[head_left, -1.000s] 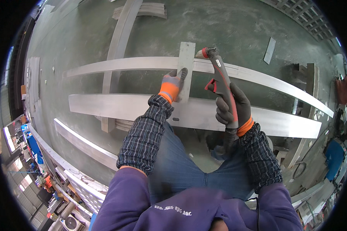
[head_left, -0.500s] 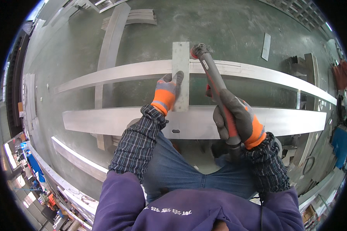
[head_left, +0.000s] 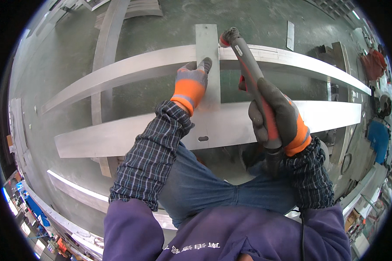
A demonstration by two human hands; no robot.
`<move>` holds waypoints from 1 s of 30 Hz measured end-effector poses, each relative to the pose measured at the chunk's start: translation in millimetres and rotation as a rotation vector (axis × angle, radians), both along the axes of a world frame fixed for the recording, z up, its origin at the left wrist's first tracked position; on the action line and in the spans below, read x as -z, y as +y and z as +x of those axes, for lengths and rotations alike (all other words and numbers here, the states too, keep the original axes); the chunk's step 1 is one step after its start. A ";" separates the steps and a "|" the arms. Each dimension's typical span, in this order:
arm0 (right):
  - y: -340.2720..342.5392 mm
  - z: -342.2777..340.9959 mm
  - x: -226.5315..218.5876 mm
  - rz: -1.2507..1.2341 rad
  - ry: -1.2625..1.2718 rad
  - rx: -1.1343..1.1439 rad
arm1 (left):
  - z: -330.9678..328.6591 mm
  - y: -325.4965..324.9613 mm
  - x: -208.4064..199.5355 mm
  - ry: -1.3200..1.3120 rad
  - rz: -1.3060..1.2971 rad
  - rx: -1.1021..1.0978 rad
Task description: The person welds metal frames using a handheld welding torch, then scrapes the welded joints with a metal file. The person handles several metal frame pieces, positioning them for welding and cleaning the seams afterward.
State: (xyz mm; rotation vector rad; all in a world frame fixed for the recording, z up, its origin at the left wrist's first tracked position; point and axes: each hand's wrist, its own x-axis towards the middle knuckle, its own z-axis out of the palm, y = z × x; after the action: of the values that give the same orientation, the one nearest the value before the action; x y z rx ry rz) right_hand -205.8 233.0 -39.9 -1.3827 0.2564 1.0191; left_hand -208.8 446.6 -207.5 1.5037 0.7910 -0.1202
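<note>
A flat grey metal plate [head_left: 211, 87] lies crosswise over two long silvery metal beams, the far beam [head_left: 143, 65] and the near beam [head_left: 228, 124]. My left hand [head_left: 191, 85], in a grey and orange glove, is closed on the plate's left edge, thumb on top. My right hand [head_left: 283, 115], gloved alike, wraps round the body of a grey and red angle grinder [head_left: 249, 64]. Its head is by the plate's right edge at the far beam; I cannot tell whether they touch. A small slot shows in the near beam.
Under the beams at left runs a metal crosspiece [head_left: 103, 56]. A small metal strip [head_left: 290, 35] lies on the green floor [head_left: 183, 21] at far right. Another beam [head_left: 76, 189] is at near left. Red cloth [head_left: 373, 65] and a blue object [head_left: 380, 140] are at right.
The whole view has shifted and turned slightly, so the beams sit higher in the picture. My left hand still holds the plate and my right the grinder, its head still by the plate's right edge.
</note>
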 end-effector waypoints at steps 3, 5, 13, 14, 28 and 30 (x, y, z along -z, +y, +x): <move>2.6 -1.7 6.8 -0.062 -0.050 0.015 | 1.7 -0.9 0.9 -0.003 0.053 0.002; 0.5 0.2 9.9 -0.047 -0.032 0.030 | 2.6 -2.4 2.0 -0.028 0.071 0.015; 3.4 0.0 15.0 0.000 0.015 0.029 | 1.5 0.9 27.2 -0.037 0.029 -0.002; 3.7 -0.5 15.8 -0.003 0.012 0.027 | 1.4 1.9 28.5 -0.004 0.050 0.006; 2.0 -1.5 16.5 -0.047 -0.053 -0.013 | -3.5 -6.1 -9.7 -0.008 -0.001 -0.053; 1.1 -1.0 18.0 -0.022 -0.038 -0.008 | -2.6 -4.8 -5.8 -0.005 0.013 -0.034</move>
State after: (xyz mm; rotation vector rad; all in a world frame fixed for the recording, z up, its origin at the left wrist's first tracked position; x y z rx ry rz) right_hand -206.8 234.0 -57.9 -1.4221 0.2348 0.9979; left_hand -211.4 441.8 -201.7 1.5017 0.8142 -0.0867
